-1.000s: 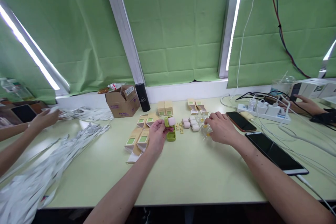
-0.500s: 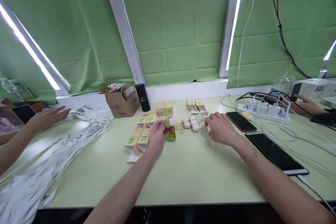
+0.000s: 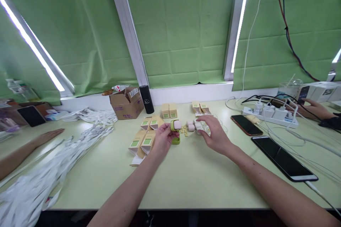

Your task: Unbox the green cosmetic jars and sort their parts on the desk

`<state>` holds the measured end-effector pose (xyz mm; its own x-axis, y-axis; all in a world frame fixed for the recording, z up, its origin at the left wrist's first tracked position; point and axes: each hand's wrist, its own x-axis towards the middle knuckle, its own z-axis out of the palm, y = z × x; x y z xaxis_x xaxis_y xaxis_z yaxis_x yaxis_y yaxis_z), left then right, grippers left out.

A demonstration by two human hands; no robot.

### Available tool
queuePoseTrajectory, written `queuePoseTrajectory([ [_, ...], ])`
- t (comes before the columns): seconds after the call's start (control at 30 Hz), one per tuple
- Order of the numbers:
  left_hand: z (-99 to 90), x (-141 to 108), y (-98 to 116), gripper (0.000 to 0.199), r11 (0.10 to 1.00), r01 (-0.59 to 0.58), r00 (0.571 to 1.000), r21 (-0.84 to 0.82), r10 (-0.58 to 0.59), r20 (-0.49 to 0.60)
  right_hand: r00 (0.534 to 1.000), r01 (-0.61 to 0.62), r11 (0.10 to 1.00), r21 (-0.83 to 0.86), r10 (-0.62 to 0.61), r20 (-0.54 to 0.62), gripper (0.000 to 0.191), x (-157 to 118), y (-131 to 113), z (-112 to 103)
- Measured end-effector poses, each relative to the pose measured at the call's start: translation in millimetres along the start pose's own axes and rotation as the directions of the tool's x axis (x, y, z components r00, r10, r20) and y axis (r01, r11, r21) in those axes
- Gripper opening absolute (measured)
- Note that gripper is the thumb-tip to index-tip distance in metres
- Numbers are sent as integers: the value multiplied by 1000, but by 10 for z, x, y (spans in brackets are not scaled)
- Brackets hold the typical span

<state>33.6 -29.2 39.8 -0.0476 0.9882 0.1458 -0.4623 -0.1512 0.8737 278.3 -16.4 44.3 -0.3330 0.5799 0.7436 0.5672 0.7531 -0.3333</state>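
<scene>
My left hand [image 3: 164, 137] pinches a small green case with a pale pink piece [image 3: 177, 124] in it. Just below that case lies a green tray [image 3: 176, 140], partly hidden by my fingers. Small yellow pieces [image 3: 185, 132] lie to its right. My right hand [image 3: 213, 133] has thumb and fingers apart around the right side of several whitish-pink blocks [image 3: 191, 127]; nothing shows held in it. Clear pieces behind this hand are mostly hidden. Beige cartons with green squares [image 3: 147, 141] stand left of my left hand.
Two phones [image 3: 283, 158] and a white power strip [image 3: 269, 114] with cables lie at the right. A brown box [image 3: 127, 105] and black bottle [image 3: 146, 99] stand at the back. White straps [image 3: 61, 159] cover the left side. Other people's hands rest at both sides.
My right hand has moved left from the clear pieces to the whitish-pink blocks, and its fingers have spread. At the far left, another person's hand has lowered to the table. The view has shifted slightly.
</scene>
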Motion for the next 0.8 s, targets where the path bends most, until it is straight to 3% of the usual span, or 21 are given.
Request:
queuePoseTrajectory([
  [0.17,38,-29,0,33,998,53,998,17,-53,37,998,9,961,277,-27,60,51,66,-239,215],
  [0.3,60,-61,29,31,994,95,993,50,-98,71,989,54,942,332,-97,114,64,144,-400,250],
  [0.43,66,-91,44,25,987,140,984,78,-147,104,977,166,925,341,-201,69,60,142,-430,304],
  [0.53,82,-103,22,24,977,174,972,119,-190,140,979,181,917,355,-201,21,49,90,-386,365],
  [0.6,103,-108,7,25,977,140,977,162,-162,135,985,154,918,364,-173,18,42,55,-350,389],
  [0.8,158,-141,64,35,940,-124,990,318,95,104,997,60,943,328,-69,17,33,7,-245,385],
])
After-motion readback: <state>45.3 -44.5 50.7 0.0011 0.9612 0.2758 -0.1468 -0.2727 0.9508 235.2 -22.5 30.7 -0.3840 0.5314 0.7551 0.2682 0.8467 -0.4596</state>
